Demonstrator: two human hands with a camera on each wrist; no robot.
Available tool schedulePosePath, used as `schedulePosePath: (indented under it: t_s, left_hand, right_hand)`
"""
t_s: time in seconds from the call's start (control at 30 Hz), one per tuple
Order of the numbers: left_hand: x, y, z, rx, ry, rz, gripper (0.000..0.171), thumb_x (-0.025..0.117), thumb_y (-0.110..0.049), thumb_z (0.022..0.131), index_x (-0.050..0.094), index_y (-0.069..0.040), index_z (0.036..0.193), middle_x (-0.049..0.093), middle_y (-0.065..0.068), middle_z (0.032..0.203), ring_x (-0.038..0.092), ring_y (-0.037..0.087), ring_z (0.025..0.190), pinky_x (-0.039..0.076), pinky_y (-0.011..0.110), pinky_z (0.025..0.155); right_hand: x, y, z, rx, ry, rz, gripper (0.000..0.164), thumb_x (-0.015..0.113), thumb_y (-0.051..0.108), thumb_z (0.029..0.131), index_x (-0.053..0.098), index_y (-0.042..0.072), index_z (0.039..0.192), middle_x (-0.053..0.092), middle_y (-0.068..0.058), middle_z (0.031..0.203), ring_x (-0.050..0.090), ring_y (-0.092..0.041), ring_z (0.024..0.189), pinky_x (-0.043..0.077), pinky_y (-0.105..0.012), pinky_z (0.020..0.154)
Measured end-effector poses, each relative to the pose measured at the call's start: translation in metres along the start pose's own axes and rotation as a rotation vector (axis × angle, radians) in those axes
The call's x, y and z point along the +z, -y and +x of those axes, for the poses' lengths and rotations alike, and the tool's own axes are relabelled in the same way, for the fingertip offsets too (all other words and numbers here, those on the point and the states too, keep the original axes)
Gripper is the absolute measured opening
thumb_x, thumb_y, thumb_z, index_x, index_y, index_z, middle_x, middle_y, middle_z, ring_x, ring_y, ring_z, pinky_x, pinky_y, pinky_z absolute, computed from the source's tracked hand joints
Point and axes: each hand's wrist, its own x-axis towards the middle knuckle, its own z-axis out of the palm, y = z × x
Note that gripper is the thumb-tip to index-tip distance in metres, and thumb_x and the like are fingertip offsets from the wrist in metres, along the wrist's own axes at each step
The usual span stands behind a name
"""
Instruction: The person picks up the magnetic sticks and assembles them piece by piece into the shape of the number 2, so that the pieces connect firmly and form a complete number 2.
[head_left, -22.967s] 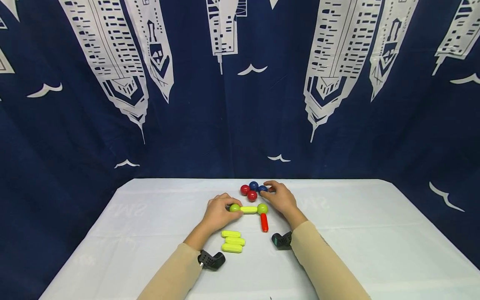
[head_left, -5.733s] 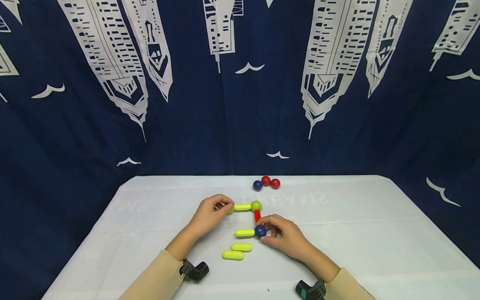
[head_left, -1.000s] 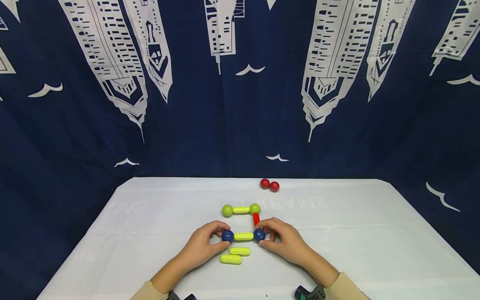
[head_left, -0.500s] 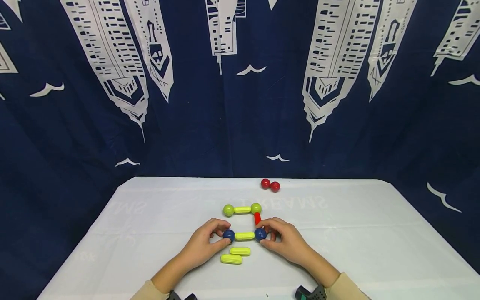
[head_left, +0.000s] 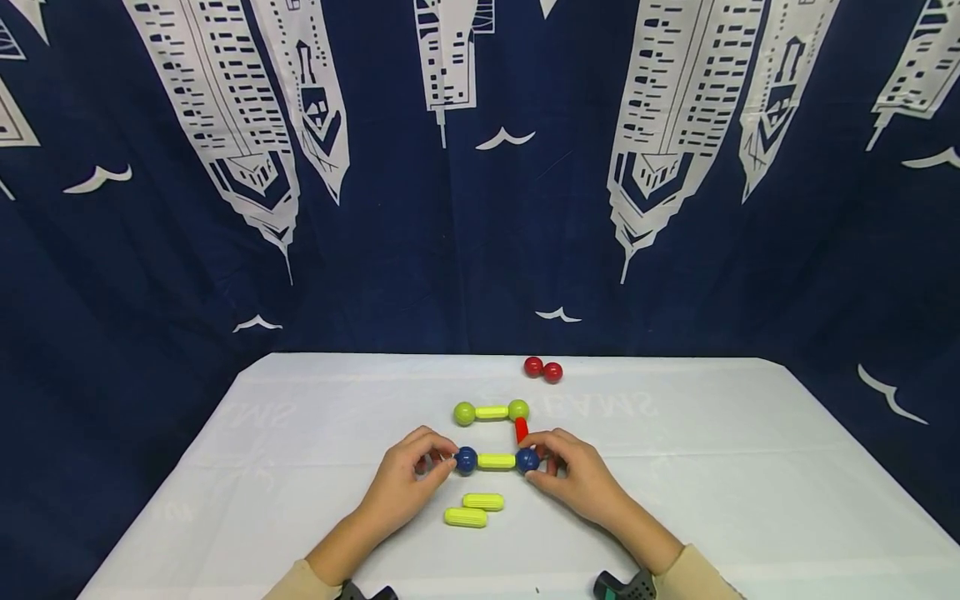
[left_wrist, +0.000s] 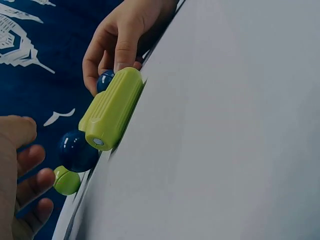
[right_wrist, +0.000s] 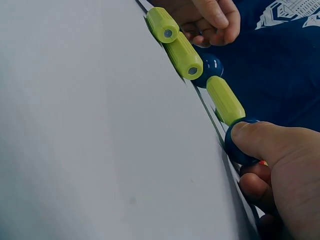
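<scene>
In the head view my right hand (head_left: 573, 475) pinches the right blue ball (head_left: 527, 460) between thumb and fingers. A yellow-green magnetic rod (head_left: 496, 462) joins it to the left blue ball (head_left: 466, 460). My left hand (head_left: 401, 475) is beside that left ball, thumb and fingers loosely bent, with a gap to the ball in the left wrist view (left_wrist: 77, 151). A red rod (head_left: 521, 430) runs from the right blue ball up to a green ball (head_left: 518, 409). Another yellow-green rod (head_left: 492, 412) links this to a second green ball (head_left: 464, 413).
Two loose yellow-green rods (head_left: 466, 517) lie side by side nearer the front of the white table (head_left: 697, 467). A pair of red balls (head_left: 552, 372) sits by the table's far edge. Behind hangs a dark blue printed curtain (head_left: 525, 250).
Over the last second the joined balls and rods have shifted slightly away from me. My left fingers have let go of the left blue ball; the right hand keeps its pinch.
</scene>
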Motion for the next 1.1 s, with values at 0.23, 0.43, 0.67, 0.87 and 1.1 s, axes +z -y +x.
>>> schedulePosePath:
  t_s: [0.23,0.43,0.67,0.87,1.1]
  left_hand:
    - [0.004,-0.007,-0.002,0.123,0.092,0.171,0.005,0.076,-0.017,0.089,0.075,-0.02,0.092,0.061,-0.017,0.082,0.048,-0.004,0.067,0.043,0.016,0.058]
    - [0.007,-0.012,-0.004,0.043,0.274,0.235,0.006,0.075,-0.029,0.089,0.075,-0.025,0.094,0.062,-0.019,0.086,0.045,-0.006,0.065,0.039,0.014,0.058]
    - [0.006,-0.016,-0.002,-0.036,0.324,0.234,0.013,0.079,-0.033,0.085,0.076,-0.025,0.096,0.065,-0.017,0.088,0.049,-0.004,0.068,0.041,0.016,0.06]
    - [0.005,-0.022,0.0,-0.116,0.356,0.204,0.014,0.082,-0.031,0.082,0.079,-0.022,0.093,0.065,-0.016,0.088,0.053,-0.003,0.073,0.042,0.018,0.064]
    - [0.005,-0.024,-0.001,-0.148,0.355,0.193,0.009,0.083,-0.026,0.079,0.078,-0.022,0.085,0.062,-0.015,0.081,0.05,-0.003,0.068,0.041,0.017,0.062]
  right_hand:
    - [0.0,0.0,0.0,0.018,-0.004,-0.004,0.041,0.082,0.009,0.08,0.068,0.022,0.116,0.061,0.009,0.092,0.053,-0.001,0.071,0.048,-0.02,0.064]
    - [0.0,-0.001,0.0,0.023,0.001,0.001,0.04,0.082,0.011,0.081,0.068,0.024,0.116,0.061,0.01,0.092,0.052,0.0,0.071,0.047,-0.02,0.064]
    - [0.0,-0.001,0.0,0.009,-0.002,0.006,0.041,0.082,0.011,0.08,0.067,0.024,0.116,0.061,0.01,0.092,0.053,-0.001,0.071,0.048,-0.021,0.064]
    - [0.001,-0.002,-0.001,0.008,0.004,0.009,0.039,0.082,0.012,0.081,0.068,0.023,0.116,0.061,0.01,0.092,0.053,-0.003,0.072,0.047,-0.02,0.064]
    - [0.001,-0.001,-0.001,0.013,0.017,0.016,0.039,0.082,0.013,0.082,0.068,0.025,0.116,0.062,0.01,0.093,0.054,-0.004,0.073,0.048,-0.02,0.065]
